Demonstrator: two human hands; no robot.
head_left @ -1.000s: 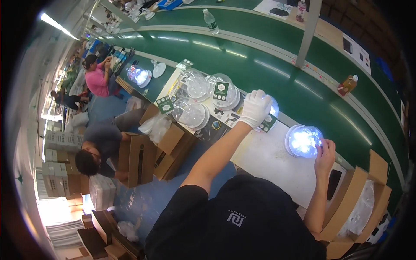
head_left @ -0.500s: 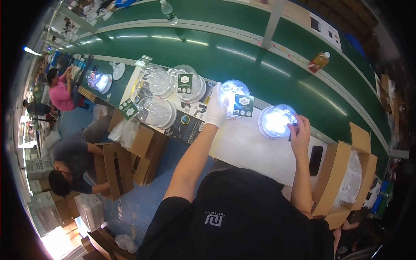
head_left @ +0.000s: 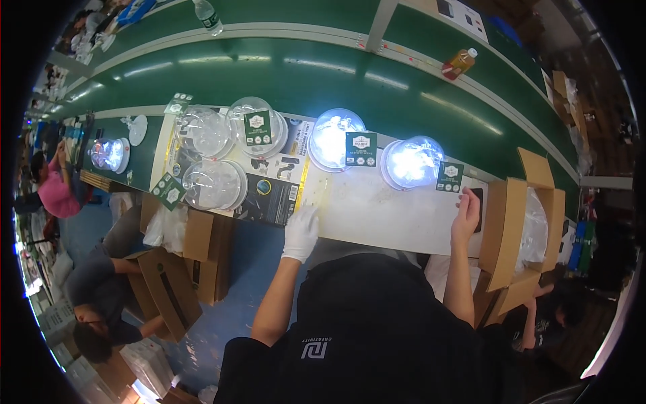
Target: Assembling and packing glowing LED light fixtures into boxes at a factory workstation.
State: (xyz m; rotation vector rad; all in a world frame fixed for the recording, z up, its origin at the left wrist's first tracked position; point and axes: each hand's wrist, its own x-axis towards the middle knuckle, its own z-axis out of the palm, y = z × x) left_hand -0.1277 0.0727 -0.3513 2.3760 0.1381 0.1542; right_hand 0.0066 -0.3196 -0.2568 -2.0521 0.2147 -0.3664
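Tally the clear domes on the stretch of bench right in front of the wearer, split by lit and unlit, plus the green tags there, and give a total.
Lit domes: 2
Unlit domes: 3
Green tags: 5
Total: 10

Blue floor, long green worktop, pale post, reflected light streaks

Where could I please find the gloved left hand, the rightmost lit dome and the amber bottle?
Gloved left hand (head_left: pixel 301 233): head view, back of the glove.
Rightmost lit dome (head_left: pixel 412 163): head view, its glowing middle.
Amber bottle (head_left: pixel 458 65): head view, its body.
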